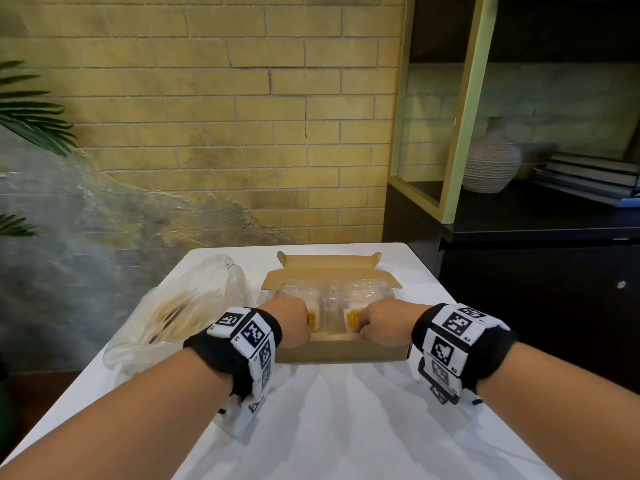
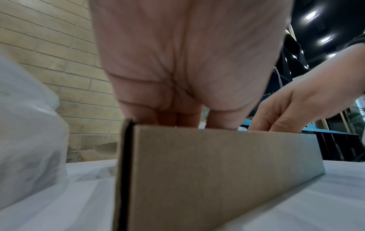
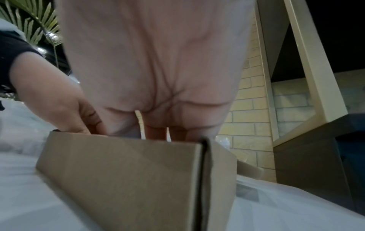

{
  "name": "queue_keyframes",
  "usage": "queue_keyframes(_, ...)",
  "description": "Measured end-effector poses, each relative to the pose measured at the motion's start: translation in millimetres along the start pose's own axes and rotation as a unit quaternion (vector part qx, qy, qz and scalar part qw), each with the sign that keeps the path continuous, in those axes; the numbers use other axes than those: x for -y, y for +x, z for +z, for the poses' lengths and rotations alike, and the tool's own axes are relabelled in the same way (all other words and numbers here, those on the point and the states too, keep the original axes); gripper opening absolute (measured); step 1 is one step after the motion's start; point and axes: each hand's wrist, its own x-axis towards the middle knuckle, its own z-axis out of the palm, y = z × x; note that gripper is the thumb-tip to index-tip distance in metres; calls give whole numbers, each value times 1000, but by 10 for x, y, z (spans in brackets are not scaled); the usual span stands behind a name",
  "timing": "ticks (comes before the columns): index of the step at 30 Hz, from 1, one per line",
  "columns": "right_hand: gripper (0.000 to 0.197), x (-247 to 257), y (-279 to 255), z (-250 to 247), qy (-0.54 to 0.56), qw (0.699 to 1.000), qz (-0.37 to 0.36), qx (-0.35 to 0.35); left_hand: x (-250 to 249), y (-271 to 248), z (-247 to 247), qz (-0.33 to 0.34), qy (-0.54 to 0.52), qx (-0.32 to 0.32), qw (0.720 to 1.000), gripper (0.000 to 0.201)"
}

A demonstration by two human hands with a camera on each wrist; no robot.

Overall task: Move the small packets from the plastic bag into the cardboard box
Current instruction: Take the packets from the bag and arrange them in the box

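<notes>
1 cardboard box [image 1: 341, 349] sits open on white tabletop [image 1: 332, 420], lid flap folded back toward the brick wall [image 1: 214, 109]. Inside: clear-wrapped small packets [image 1: 351, 320], 2 yellow labels visible near the front wall; exact packet count can't be told thru the wrap. 1 plastic bag [image 1: 173, 313] lies crumpled just left of the box, touching or nearly so; contents hazy.

2 hands, both inside the box at its front edge. Left hand [image 1: 291, 322] at front-left corner, fingers curled down onto a packet w/ yellow label. Right hand [image 1: 381, 323] at front-right, fingers curled, pinching the other yellow-labelled packet. Wrist views show fingers of both dipping behind the box's front wall; tips hidden.

Bkgd: 1 ribbed vase [image 1: 490, 159] and 1 stack of books [image 1: 588, 178] on a dark shelf, right.
</notes>
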Motion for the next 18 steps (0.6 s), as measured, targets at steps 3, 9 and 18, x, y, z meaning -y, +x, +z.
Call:
queue_keyframes(3, 35, -10, 12, -1, -24, 999, 30, 2, 6, 29, 11, -10, 12, -2, 1000, 30)
queue_keyframes(9, 34, -9, 2, -16, -18, 999, 49, 1, -6, 39, 6, -25, -2, -1, 1000, 14)
queue_keyframes(18, 30, -72, -29, -132, 78, 993, 41, -76, 98, -40, -153, -35, -72, -58, 995, 30)
